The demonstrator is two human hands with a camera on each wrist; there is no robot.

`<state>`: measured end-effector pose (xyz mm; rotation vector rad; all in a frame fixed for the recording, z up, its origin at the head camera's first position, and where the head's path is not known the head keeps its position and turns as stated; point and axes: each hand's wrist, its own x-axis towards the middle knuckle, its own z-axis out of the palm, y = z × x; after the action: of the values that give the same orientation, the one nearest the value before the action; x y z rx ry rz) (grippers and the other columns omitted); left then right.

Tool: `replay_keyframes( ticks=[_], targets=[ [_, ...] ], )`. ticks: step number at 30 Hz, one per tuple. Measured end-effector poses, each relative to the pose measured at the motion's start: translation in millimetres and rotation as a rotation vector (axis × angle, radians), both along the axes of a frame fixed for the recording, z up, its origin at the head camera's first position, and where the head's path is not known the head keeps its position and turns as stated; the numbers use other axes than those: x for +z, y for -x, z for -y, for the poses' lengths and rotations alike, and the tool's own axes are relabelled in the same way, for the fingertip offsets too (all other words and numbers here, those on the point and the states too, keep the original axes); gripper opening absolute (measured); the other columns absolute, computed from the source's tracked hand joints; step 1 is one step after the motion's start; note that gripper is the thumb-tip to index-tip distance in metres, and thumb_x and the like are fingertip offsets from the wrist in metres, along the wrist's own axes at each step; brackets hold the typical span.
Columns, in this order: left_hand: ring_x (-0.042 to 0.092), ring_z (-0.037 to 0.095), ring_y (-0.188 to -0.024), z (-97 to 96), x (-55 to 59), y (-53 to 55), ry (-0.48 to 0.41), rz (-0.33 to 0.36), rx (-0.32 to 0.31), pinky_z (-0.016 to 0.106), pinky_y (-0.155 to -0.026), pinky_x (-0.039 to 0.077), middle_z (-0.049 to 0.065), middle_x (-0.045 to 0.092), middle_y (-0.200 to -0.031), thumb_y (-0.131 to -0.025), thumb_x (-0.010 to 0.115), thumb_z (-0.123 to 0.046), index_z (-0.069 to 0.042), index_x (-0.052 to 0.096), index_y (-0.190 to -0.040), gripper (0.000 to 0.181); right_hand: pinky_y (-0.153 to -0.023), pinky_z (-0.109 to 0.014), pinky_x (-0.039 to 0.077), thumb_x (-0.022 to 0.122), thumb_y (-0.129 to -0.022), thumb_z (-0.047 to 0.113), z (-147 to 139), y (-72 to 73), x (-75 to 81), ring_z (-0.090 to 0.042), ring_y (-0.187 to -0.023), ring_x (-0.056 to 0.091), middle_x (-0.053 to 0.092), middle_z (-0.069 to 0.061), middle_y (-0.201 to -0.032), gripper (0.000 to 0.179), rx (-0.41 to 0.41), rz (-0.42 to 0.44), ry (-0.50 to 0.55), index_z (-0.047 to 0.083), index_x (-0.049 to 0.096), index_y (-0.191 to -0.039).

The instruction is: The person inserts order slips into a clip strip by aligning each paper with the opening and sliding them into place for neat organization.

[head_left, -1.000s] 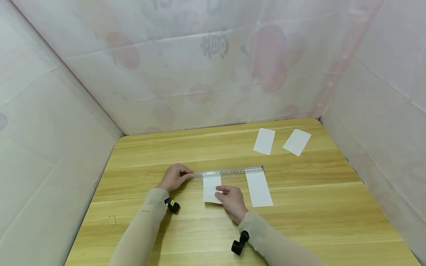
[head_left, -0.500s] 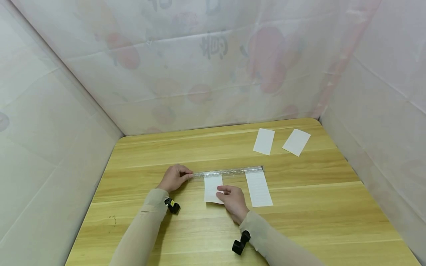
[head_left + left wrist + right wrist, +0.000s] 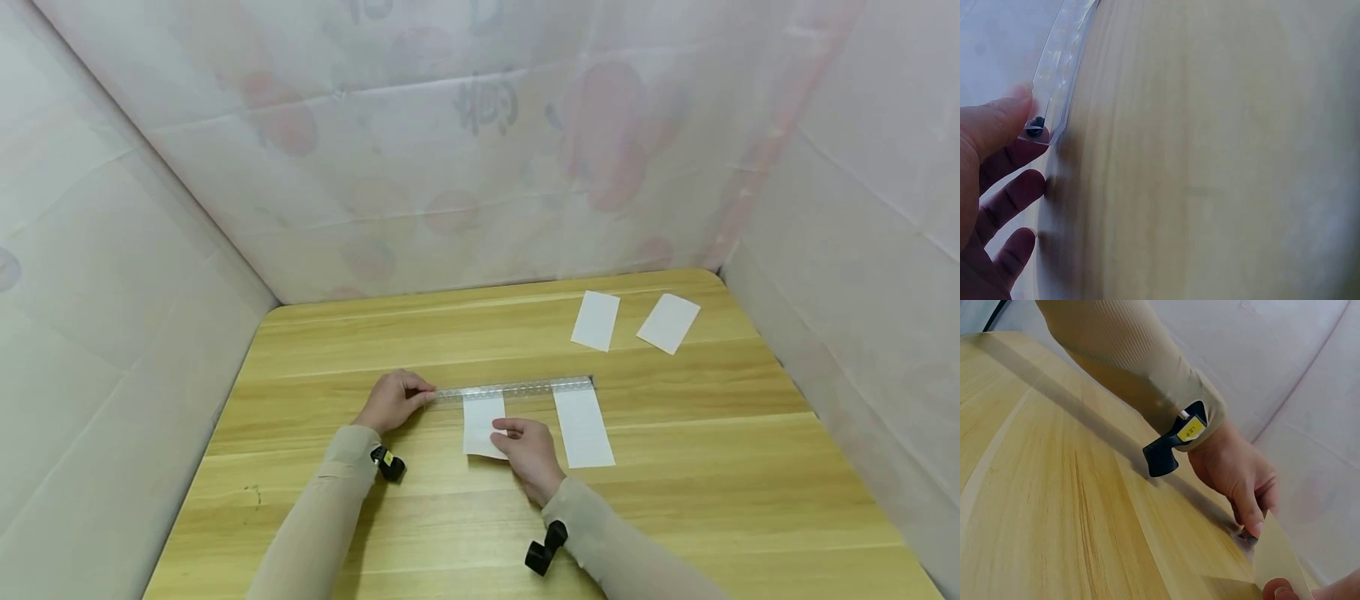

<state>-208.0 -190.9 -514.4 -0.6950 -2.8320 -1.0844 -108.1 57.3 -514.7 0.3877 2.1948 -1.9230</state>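
Observation:
A clear plastic ruler (image 3: pixel 528 388) lies across the table in the head view. My left hand (image 3: pixel 393 402) pinches its left end; the left wrist view shows the thumb on top of the ruler (image 3: pixel 1063 69). My right hand (image 3: pixel 531 454) pinches the lower right side of a white paper card (image 3: pixel 482 417) between thumb and fingers. That card's top edge meets the ruler, and its lower edge is slightly raised. In the right wrist view, the card (image 3: pixel 1275 559) stands tilted off the wood. Another white card (image 3: pixel 583 427) lies flat under the ruler's right end.
Two more white cards (image 3: pixel 596 321) lie apart at the back right of the wooden table (image 3: pixel 337 333). Pale printed sheeting (image 3: pixel 390 167) walls in the table at the back and sides. Black cameras (image 3: pixel 545 547) hang from both wrists.
The right hand and its card have shifted slightly to the right along the ruler. My left hand and the ruler stay in place, as do the other cards.

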Motion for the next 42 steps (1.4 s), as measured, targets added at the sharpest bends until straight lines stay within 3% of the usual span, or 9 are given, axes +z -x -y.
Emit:
replay_keyframes(
  ticks=[36, 39, 42],
  targets=[
    [0.058, 0.011, -0.086, -2.8, 1.6, -2.1, 0.006, -0.006, -0.019, 0.035, -0.079, 0.047, -0.011, 0.066, -0.087, -0.082, 0.07, -0.02, -0.02, 0.074, -0.087, 0.006, -0.086, -0.038, 0.044, 0.068, -0.083, 0.011, -15.3, -1.2, -6.0, -0.024, -0.106, 0.048, 0.057, -0.01, -0.114, 0.022, -0.051, -0.001, 0.001, 0.007, 0.068, -0.104],
    [0.058, 0.011, -0.085, -4.0, 4.5, -2.8, 0.052, -0.015, -0.023, 0.034, -0.08, 0.047, -0.01, 0.066, -0.088, -0.083, 0.069, -0.021, -0.02, 0.073, -0.088, 0.007, -0.087, -0.038, 0.043, 0.067, -0.083, 0.012, -15.5, -0.6, -7.7, -0.024, -0.107, 0.048, 0.057, -0.009, -0.114, 0.023, -0.05, -0.004, -0.003, 0.008, 0.068, -0.105],
    [0.057, 0.011, -0.086, -6.9, 10.4, -3.5, 0.159, -0.031, -0.033, 0.034, -0.081, 0.046, -0.009, 0.065, -0.09, -0.084, 0.068, -0.022, -0.019, 0.072, -0.091, 0.009, -0.089, -0.04, 0.043, 0.067, -0.083, 0.013, -14.8, -0.4, -8.4, -0.024, -0.11, 0.047, 0.056, -0.009, -0.117, 0.026, -0.043, -0.025, -0.009, 0.008, 0.066, -0.109]
  ],
)
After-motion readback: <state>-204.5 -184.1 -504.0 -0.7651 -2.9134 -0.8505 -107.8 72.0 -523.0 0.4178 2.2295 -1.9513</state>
